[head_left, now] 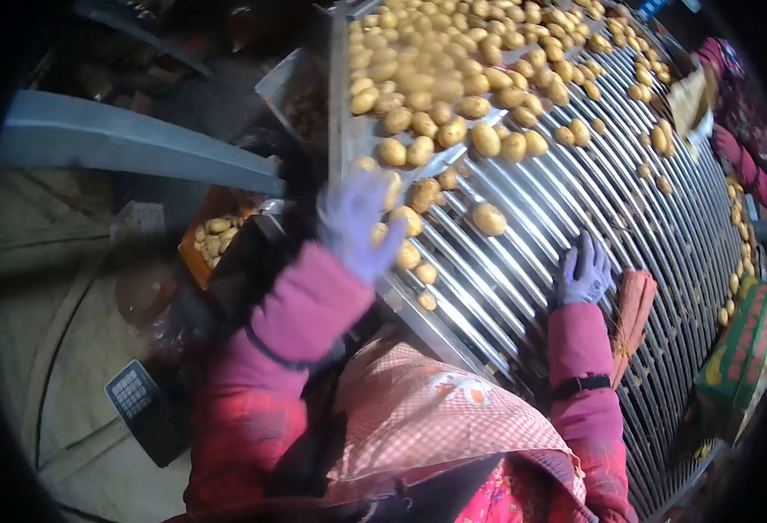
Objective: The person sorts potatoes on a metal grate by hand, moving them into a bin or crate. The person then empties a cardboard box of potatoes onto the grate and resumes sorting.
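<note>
My left hand (359, 218), in a purple glove and blurred by motion, is raised at the left edge of the metal roller table (523, 288), beside several potatoes (408, 222). Its fingers look spread. On the bare rollers right of centre rests my right hand (585, 272), gloved in purple, fingers apart and holding nothing. A bundle of red mesh bags (634, 314) lies just right of it. One potato (489, 219) sits alone on the rollers between my hands. Many more potatoes (436, 52) cover the far part of the table.
A co-worker's gloved hand (726, 144) is at the far right edge. A green and red printed box (736, 344) stands at the lower right. To the left are an orange container of potatoes (218, 240), a grey metal beam (139, 144) and a device with a keypad (135, 392).
</note>
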`<act>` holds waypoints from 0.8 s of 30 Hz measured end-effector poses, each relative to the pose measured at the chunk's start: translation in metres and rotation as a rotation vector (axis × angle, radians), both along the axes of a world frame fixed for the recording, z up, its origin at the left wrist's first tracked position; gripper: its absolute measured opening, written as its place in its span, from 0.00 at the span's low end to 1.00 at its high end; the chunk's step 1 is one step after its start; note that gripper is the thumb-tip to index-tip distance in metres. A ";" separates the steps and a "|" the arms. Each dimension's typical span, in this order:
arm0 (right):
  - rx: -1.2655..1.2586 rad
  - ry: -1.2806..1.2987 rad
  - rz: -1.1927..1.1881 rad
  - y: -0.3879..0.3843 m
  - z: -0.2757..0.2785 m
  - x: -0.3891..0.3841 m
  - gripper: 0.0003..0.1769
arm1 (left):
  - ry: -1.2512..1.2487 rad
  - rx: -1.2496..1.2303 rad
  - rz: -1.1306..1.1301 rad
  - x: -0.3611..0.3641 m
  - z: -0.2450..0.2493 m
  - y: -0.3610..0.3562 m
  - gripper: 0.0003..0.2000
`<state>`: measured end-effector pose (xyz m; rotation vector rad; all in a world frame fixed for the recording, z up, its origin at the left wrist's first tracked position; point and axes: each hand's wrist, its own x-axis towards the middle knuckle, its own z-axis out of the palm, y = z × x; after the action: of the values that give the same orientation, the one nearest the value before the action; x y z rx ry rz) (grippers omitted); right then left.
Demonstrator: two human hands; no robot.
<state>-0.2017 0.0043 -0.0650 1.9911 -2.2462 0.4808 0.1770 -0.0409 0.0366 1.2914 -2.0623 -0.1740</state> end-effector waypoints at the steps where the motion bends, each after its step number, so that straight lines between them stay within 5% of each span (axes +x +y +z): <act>1: -0.034 -0.011 0.019 0.001 -0.002 -0.002 0.23 | 0.044 0.057 -0.111 -0.014 -0.005 0.026 0.14; 3: -0.023 0.000 -0.004 0.001 -0.003 -0.002 0.23 | -0.031 0.244 -0.154 -0.036 -0.018 0.062 0.07; 6: -0.010 0.026 -0.020 0.003 -0.006 -0.002 0.22 | -0.283 0.262 -0.277 -0.049 -0.031 0.073 0.09; 9: -0.061 -0.096 0.089 -0.008 0.002 0.013 0.22 | -0.310 0.350 -0.170 -0.055 -0.039 0.074 0.13; 12: -0.070 -0.227 0.446 -0.008 0.030 0.075 0.27 | -0.372 0.447 -0.133 -0.056 -0.048 0.077 0.12; 14: 0.031 -0.207 0.666 -0.010 0.057 0.113 0.34 | -0.101 -0.109 -0.035 -0.055 -0.053 0.079 0.12; 16: 0.058 -0.144 0.742 -0.023 0.055 0.138 0.37 | -0.137 -0.116 -0.095 -0.049 -0.047 0.087 0.12; 18: 0.044 -0.227 0.841 -0.045 0.066 0.161 0.35 | -0.236 0.201 -0.336 -0.050 -0.061 0.106 0.14; 22: 0.178 -0.100 1.269 -0.053 0.057 0.226 0.30 | -0.297 0.222 -0.295 -0.053 -0.060 0.110 0.15; 24: 0.143 -0.065 1.246 -0.061 0.044 0.239 0.33 | -0.223 0.179 -0.310 -0.050 -0.060 0.105 0.16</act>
<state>0.0371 -0.0567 -0.0215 3.2568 -0.7749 0.4350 0.1272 0.0645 -0.0233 1.1269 -2.4812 -0.3755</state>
